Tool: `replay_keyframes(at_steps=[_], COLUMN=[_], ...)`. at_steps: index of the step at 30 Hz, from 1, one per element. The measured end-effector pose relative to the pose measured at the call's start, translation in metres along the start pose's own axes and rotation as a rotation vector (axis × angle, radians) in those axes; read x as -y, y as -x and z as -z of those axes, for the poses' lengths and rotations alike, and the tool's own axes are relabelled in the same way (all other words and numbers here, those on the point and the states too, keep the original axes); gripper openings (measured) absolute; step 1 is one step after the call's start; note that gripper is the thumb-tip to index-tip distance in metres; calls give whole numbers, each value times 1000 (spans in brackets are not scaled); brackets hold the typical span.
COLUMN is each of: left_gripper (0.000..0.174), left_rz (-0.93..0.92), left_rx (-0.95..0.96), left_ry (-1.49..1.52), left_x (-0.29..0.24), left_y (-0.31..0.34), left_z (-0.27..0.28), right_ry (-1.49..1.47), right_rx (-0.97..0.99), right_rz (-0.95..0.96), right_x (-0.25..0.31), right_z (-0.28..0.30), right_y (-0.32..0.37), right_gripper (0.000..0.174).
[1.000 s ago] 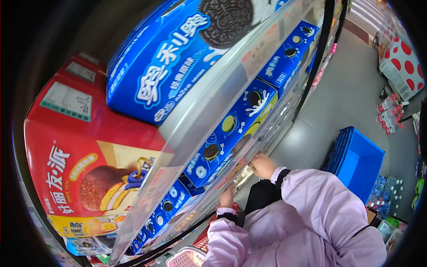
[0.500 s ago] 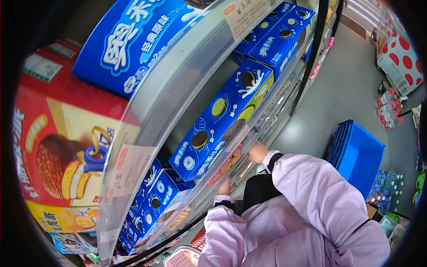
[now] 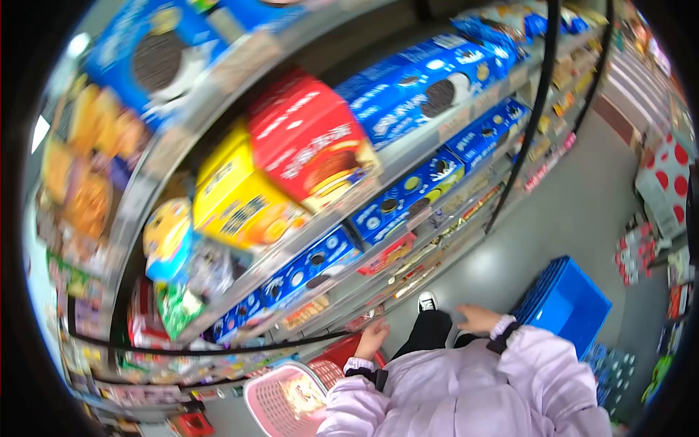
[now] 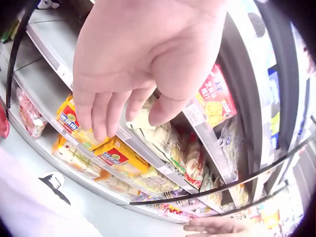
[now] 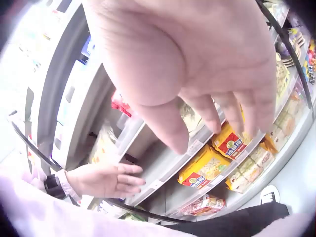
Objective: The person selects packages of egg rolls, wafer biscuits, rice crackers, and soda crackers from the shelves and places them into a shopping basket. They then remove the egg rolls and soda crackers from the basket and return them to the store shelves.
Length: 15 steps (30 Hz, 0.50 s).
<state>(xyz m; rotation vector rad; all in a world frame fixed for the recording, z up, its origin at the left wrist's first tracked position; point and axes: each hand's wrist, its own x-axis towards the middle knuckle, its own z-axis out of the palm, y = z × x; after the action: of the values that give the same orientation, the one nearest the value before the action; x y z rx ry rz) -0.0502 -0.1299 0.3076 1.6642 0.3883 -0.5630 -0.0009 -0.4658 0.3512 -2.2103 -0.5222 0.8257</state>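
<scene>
My left hand (image 3: 373, 339) is in front of the lower shelves in the head view, its relaxed fingers holding nothing. To the right, my right hand (image 3: 478, 318) hovers beside the dark trousers, also free of any object. The left wrist view shows the left hand (image 4: 148, 54) with fingers extended above yellow snack packs (image 4: 121, 157) on a low shelf. A red cracker packet (image 4: 217, 96) lies on the shelf above. In the right wrist view the right hand (image 5: 197, 64) has loose fingers over similar yellow packs (image 5: 202, 168).
Blue Oreo boxes (image 3: 408, 197), a red pie box (image 3: 309, 138) and a yellow box (image 3: 244, 193) fill the upper shelves. A pink basket (image 3: 266, 404) stands at lower left. On the floor to the right are blue crates (image 3: 571, 302) and packs of bottles (image 3: 635, 255).
Both hands have drawn back from the lower shelf edge and moved apart. The head view has swung back, so more shelves and the pink basket show.
</scene>
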Motion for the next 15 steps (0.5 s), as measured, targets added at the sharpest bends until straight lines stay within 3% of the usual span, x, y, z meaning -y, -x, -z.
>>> replay_keyframes(at_steps=[1,5,9,12,15], left_gripper=[47,46,44,44,42], left_rz=[69,49,-1,10,-66], left_rx=[47,-29,-144,-146,-298], left_ry=[51,33,62,-82,17], left_x=[2,36,73,48,51], left_y=[19,76,127,178,204], left_z=[-3,-15,-25,-19,-11], right_ry=[13,-44,-138,-129,-160], right_rx=[28,78,93,144,194], right_rz=[20,82,-23,-3,16], right_x=[-4,2,14,27,55], right_z=[-2,10,6,-5,-14], right_y=[18,66,83,76,67], right_gripper=[47,48,42,41,40])
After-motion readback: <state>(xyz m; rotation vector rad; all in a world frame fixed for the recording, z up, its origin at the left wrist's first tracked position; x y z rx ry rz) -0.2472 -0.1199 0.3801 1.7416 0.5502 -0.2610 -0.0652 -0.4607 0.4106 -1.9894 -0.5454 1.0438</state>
